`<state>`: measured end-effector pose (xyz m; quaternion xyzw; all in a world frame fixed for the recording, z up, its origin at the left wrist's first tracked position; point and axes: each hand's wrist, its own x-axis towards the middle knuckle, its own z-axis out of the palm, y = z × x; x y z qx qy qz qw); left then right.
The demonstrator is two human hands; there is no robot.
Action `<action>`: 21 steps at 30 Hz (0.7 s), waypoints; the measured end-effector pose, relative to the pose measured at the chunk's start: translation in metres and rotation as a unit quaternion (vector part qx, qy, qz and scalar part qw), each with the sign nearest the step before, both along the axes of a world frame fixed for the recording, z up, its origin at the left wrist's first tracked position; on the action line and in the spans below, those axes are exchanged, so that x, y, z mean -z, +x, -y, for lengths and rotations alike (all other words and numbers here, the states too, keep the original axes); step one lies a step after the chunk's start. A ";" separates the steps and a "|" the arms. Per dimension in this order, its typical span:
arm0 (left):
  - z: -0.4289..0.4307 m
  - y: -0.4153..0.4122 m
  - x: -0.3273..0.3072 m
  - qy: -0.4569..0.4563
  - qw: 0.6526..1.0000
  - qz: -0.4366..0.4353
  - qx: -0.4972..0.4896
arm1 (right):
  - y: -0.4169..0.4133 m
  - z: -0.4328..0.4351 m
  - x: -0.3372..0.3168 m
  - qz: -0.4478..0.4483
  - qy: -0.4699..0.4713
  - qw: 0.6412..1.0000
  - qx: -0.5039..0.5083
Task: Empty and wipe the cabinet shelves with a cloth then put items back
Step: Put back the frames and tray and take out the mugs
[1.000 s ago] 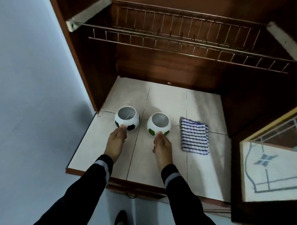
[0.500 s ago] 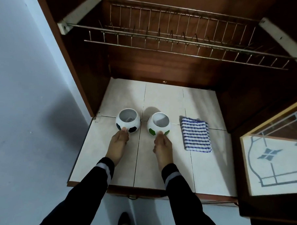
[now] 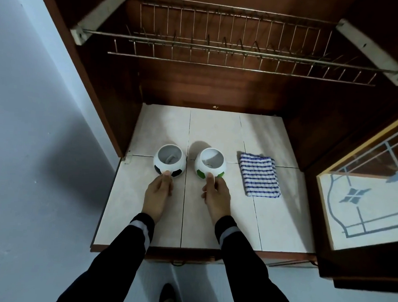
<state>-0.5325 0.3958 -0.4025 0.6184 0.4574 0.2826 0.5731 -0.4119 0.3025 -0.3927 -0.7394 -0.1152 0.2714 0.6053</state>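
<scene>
Two round white cups patterned like footballs stand side by side on the tiled cabinet shelf (image 3: 217,128). The left cup (image 3: 169,159) has black patches and the right cup (image 3: 210,162) has green ones. My left hand (image 3: 158,194) lies on the tiles with its fingertips touching the front of the black-patched cup. My right hand (image 3: 216,197) touches the front of the green-patched cup in the same way. Neither hand wraps around its cup. A folded blue-and-white striped cloth (image 3: 259,178) lies to the right of the cups.
An empty wire dish rack (image 3: 220,49) spans the cabinet above the shelf. The glass-paned cabinet door (image 3: 362,203) stands swung out at the right. A pale wall (image 3: 34,143) borders the cabinet's left side. My shoe (image 3: 167,295) shows on the floor below.
The view has shifted slightly, showing more of the rack. My hands, the cups and the cloth have stayed where they were.
</scene>
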 end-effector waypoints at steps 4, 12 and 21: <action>0.002 -0.002 -0.002 0.006 1.000 -0.004 -0.017 | -0.001 0.004 0.000 0.031 -0.005 0.999 0.016; 0.012 -0.013 0.006 0.053 0.997 0.005 -0.053 | -0.007 0.020 0.001 0.173 -0.044 0.984 -0.002; 0.050 -0.040 0.022 0.209 0.977 -0.040 -0.020 | -0.019 0.071 0.017 0.325 -0.123 0.934 -0.086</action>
